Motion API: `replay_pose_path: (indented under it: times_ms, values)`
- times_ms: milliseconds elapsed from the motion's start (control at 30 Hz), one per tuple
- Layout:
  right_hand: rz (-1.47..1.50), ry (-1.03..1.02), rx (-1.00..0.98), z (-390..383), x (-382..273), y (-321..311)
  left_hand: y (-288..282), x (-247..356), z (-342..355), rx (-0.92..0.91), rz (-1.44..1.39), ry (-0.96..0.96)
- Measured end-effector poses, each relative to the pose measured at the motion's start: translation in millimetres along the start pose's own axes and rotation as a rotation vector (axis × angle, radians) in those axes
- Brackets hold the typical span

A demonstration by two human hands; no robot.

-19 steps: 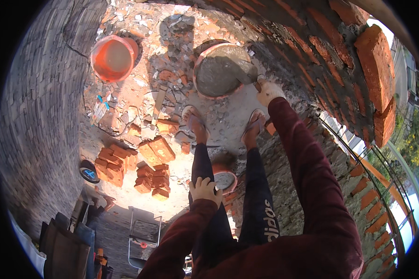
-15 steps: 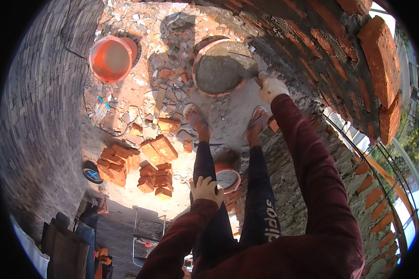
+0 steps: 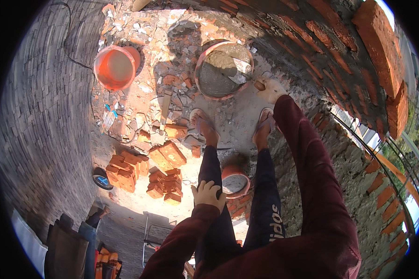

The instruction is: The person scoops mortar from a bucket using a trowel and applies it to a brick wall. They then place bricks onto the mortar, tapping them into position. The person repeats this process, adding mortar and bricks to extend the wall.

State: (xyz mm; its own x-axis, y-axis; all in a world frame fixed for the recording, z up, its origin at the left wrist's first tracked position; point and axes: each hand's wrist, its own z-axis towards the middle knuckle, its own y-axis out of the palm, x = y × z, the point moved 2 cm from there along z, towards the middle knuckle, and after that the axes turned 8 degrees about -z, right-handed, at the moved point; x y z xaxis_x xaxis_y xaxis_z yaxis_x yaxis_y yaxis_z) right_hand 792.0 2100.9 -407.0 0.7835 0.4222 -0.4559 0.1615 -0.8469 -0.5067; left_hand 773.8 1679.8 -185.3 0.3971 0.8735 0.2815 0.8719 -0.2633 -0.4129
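Observation:
My right hand (image 3: 272,90), in a pale glove, grips the wooden handle of a trowel (image 3: 241,69). The trowel's blade catches the light and reaches over the right side of a round tub (image 3: 199,83). Wet grey mortar (image 3: 217,74) lies in the tub, with a smooth dip on one side and a raised heap near the blade. Whether the blade touches the mortar I cannot tell. Lower down, my gloved left hand (image 3: 208,195) rests on my left leg near the knee, fingers spread and holding nothing.
An orange bucket (image 3: 97,69) stands at the far left, another bucket (image 3: 246,186) between my legs. Loose bricks (image 3: 167,156) sit in small piles left of my feet among rubble (image 3: 172,79). A mortared brick wall (image 3: 321,51) rises on the right, topped by loose bricks (image 3: 379,42).
The trowel's blade, dark and low at the mortar's right edge before, now shows bright and turned over the tub. My left hand stays on my leg. The whole view has shifted slightly.

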Motion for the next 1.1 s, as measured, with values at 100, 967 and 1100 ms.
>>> replay_pose_path:
  times_ms: [100, 967, 1100]
  values:
    - [0.045, 0.013, 0.094, -37.1, 18.5, -6.6, -7.2, -4.3, 1.2, 0.029, 0.016, 0.043]
    - [1.707, 0.292, 0.951, -537.6, -46.3, -198.3, -245.0, 24.9, -81.2, 0.187, 0.192, 0.359]
    - [2.027, 0.031, 0.944, -531.0, -5.6, -210.3, -226.4, 15.3, -63.6, 0.112, 0.367, 0.317]
